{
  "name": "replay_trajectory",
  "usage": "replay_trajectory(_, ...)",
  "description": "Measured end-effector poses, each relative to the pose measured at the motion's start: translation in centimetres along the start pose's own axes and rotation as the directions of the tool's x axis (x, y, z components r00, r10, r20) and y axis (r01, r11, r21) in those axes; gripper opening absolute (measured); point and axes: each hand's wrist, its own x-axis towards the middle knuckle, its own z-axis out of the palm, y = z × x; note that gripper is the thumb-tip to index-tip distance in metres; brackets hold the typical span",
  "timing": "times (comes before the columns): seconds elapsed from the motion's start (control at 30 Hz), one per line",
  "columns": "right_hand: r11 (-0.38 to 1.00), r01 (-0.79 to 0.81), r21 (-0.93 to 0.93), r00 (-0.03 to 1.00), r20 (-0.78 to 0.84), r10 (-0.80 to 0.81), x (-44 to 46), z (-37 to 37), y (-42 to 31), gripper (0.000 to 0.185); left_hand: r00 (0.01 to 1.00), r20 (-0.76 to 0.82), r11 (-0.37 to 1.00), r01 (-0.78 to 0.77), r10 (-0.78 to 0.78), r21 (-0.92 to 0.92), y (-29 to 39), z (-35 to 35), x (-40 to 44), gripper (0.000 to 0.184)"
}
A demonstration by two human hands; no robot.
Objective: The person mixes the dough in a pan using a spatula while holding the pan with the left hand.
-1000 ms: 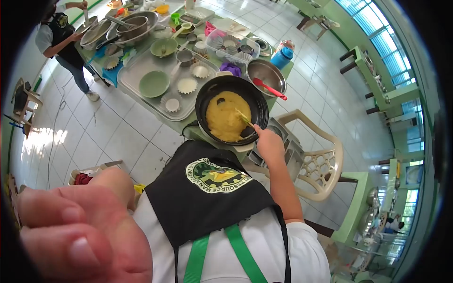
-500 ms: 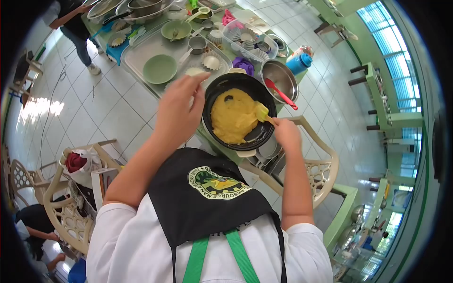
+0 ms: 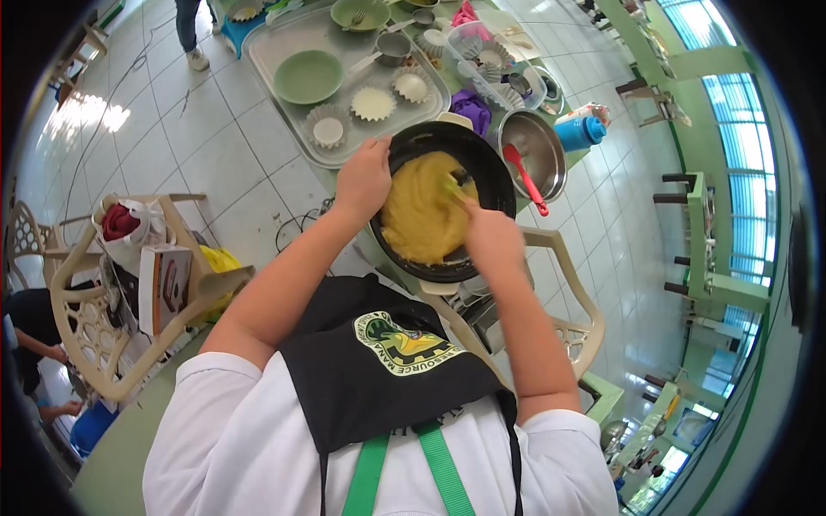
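Observation:
A black pan (image 3: 494,163) with cream side handles holds a thick yellow mixture (image 3: 422,211). My left hand (image 3: 363,179) is closed at the pan's left rim, its fingertips partly hidden. My right hand (image 3: 495,239) grips a spatula (image 3: 454,191) whose yellow-green head is in the mixture, slightly blurred. Right of the pan stands a steel bowl (image 3: 557,172) with a red spatula (image 3: 525,176) leaning across it. Fluted molds with pale contents, one of them a white mold (image 3: 373,103), sit on a metal tray (image 3: 267,52) beyond my left hand.
On the tray are a green bowl (image 3: 308,77) and a measuring cup (image 3: 393,49). Behind the pan lie a purple cloth (image 3: 470,110) and a clear plastic box (image 3: 469,43) of molds. A blue bottle (image 3: 581,132) stands far right. A plastic chair (image 3: 585,301) is close on the right.
My left hand has come down from above the tray to the pan's rim. My right hand has moved the spatula inward and left through the mixture. The view has shifted.

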Motion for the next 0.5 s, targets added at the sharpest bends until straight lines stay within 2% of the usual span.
replay_trajectory(0.07,0.992,0.089,0.093,0.996,0.002,-0.089,-1.5,0.6,-1.7,0.029,0.999,-0.018,0.999,0.036,-0.036,0.013,0.5,0.2,-0.1,0.028)
replay_trajectory(0.13,0.989,0.125,0.083,0.991,0.042,-0.129,-3.7,1.3,0.2,0.030,0.997,-0.037,0.997,0.067,-0.066,0.025,0.4,0.3,0.0,0.027)
replay_trajectory(0.2,0.990,0.139,0.026,0.972,0.189,-0.141,-5.3,-0.3,3.2,0.030,0.999,-0.031,0.999,0.032,-0.033,-0.009,0.1,0.4,0.2,0.026)
replay_trajectory(0.23,0.994,0.111,0.014,0.980,0.168,-0.112,-4.8,-1.0,4.7,0.031,0.999,-0.033,0.999,0.036,-0.036,-0.008,-0.4,0.6,0.5,0.026)
replay_trajectory(0.27,0.997,0.083,0.003,0.986,0.147,-0.082,-4.0,-1.8,5.5,0.032,0.998,-0.051,0.999,-0.028,0.027,-0.015,-1.0,0.7,0.7,0.026)
replay_trajectory(0.3,0.991,0.121,-0.049,0.988,0.100,-0.116,-3.1,-2.7,4.8,0.031,0.994,-0.068,0.996,-0.091,0.090,-0.020,-1.4,0.8,0.7,0.025)
replay_trajectory(0.37,0.991,0.081,-0.110,0.997,-0.013,-0.083,-0.5,-0.3,2.9,0.032,0.996,-0.051,0.997,-0.074,0.072,-0.028,-1.4,0.7,0.9,0.026)
replay_trajectory(0.4,0.984,0.110,-0.143,0.994,-0.003,-0.112,0.0,1.1,1.6,0.035,0.998,-0.033,0.998,-0.057,0.056,-0.039,-1.1,0.6,0.9,0.027)
replay_trajectory(0.47,0.983,0.182,-0.002,0.983,-0.010,-0.182,-2.2,1.2,-1.4,0.035,0.999,-0.033,0.999,-0.037,0.036,-0.029,-0.7,0.1,0.9,0.027)
replay_trajectory(0.5,0.983,0.183,0.004,0.982,0.049,-0.183,-3.2,1.8,-1.3,0.034,0.999,-0.032,1.000,-0.012,0.011,-0.023,-0.6,-0.1,1.0,0.026)
